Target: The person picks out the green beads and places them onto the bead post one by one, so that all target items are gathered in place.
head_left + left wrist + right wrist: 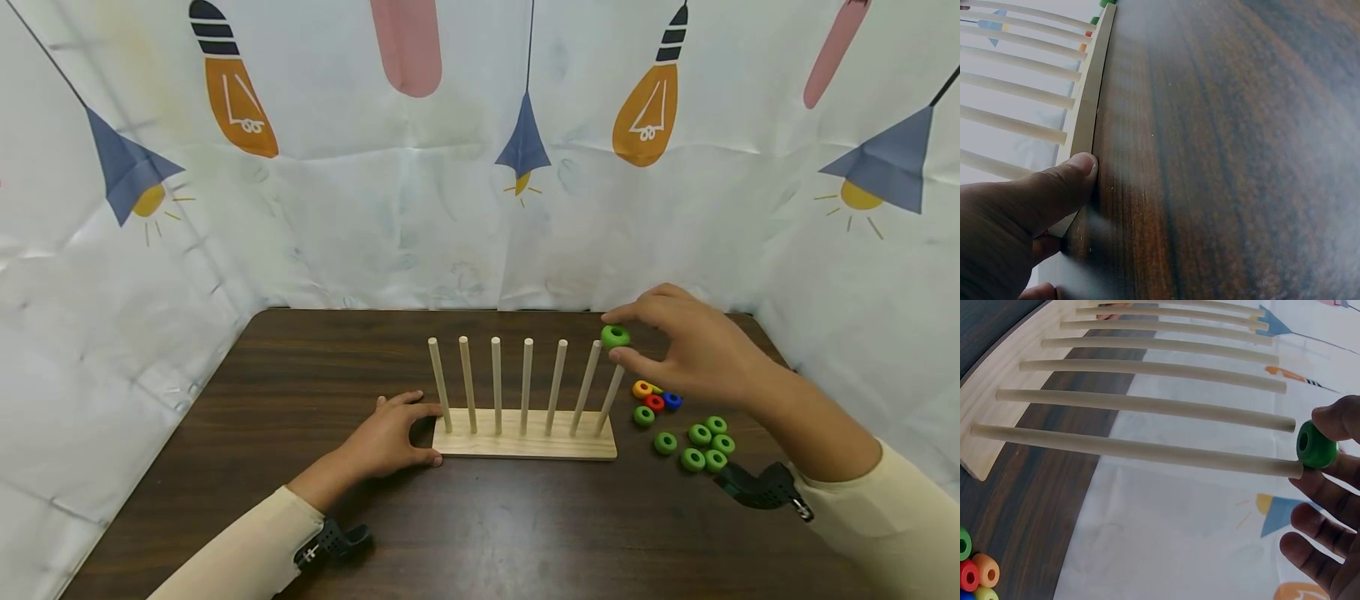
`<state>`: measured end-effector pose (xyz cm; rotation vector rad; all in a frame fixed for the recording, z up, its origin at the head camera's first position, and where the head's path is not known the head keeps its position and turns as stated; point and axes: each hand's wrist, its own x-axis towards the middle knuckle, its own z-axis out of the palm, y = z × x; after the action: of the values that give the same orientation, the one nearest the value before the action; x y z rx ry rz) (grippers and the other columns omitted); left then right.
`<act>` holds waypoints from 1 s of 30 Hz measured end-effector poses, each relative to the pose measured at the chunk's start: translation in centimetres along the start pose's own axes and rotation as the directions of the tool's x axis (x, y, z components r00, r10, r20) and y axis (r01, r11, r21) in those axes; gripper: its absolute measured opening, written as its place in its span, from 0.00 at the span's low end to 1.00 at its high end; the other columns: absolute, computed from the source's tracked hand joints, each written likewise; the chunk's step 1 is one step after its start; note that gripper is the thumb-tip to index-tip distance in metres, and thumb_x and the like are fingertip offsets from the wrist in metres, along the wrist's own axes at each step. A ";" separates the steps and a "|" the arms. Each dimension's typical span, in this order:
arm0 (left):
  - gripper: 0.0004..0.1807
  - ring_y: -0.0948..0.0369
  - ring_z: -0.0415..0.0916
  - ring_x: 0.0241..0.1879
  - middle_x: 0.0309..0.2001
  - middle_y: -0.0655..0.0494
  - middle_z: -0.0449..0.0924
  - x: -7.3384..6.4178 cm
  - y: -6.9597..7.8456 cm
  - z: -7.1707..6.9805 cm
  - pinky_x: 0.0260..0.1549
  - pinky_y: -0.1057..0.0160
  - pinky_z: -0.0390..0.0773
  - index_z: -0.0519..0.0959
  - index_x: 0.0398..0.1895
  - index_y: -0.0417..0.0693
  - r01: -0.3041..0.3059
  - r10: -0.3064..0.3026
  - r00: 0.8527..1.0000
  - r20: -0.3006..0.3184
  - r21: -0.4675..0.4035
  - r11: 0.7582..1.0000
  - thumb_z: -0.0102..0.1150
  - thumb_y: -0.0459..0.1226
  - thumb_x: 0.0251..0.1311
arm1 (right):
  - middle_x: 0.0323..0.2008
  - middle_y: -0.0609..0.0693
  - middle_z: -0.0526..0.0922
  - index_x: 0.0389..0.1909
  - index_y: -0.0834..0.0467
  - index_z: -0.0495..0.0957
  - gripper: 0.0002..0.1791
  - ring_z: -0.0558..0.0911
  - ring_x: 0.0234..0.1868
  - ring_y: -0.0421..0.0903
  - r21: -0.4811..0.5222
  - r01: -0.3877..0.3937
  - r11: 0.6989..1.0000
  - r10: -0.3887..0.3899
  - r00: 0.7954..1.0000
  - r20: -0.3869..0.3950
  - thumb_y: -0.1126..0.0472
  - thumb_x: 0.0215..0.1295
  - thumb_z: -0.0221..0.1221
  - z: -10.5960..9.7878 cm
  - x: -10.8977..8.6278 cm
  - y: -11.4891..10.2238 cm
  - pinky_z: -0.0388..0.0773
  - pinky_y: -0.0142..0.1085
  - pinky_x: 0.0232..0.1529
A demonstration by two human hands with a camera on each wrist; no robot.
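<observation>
A pale wooden base (525, 447) with several upright pegs stands on the dark table. My left hand (392, 433) holds the base's left end, its thumb on the front edge, as the left wrist view also shows with the thumb on the wood (1088, 112). Between thumb and fingers, my right hand (693, 346) pinches a green ring (616, 337) at the top of the rightmost peg (611, 398). In the right wrist view the green ring (1316, 445) sits at that peg's tip, its hole not around the peg. All the pegs are bare.
Several loose green rings (701, 435) lie on the table right of the base. Behind them is a small cluster with an orange ring (642, 389), a red ring (655, 403), a blue ring (672, 401) and something yellow. A printed white cloth (480, 242) hangs behind the table.
</observation>
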<state>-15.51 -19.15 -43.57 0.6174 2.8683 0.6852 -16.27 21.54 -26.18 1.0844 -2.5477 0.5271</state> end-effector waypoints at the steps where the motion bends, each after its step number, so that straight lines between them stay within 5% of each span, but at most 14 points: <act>1: 0.37 0.42 0.58 0.74 0.68 0.42 0.73 0.0 0.0 0.0 0.67 0.24 0.45 0.80 0.64 0.51 -0.001 0.001 1.000 0.000 0.000 1.000 0.80 0.50 0.50 | 0.45 0.42 0.84 0.52 0.55 0.85 0.20 0.78 0.50 0.46 0.000 -0.002 1.000 0.002 1.000 0.002 0.60 0.58 0.74 0.1 0.1 0.0 0.78 0.46 0.44; 30: 0.37 0.42 0.60 0.74 0.67 0.42 0.74 0.1 -0.2 0.3 0.66 0.24 0.47 0.81 0.63 0.52 0.002 -0.002 1.000 -0.022 0.003 1.000 0.82 0.50 0.48 | 0.46 0.41 0.82 0.54 0.52 0.84 0.19 0.77 0.50 0.44 0.027 -0.017 0.999 0.015 0.998 0.059 0.54 0.64 0.71 1.0 1.8 -1.1 0.79 0.42 0.39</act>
<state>-15.65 -19.12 -43.91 0.6114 2.8906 0.6913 -16.80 19.30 -26.08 1.1060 -2.6094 0.5435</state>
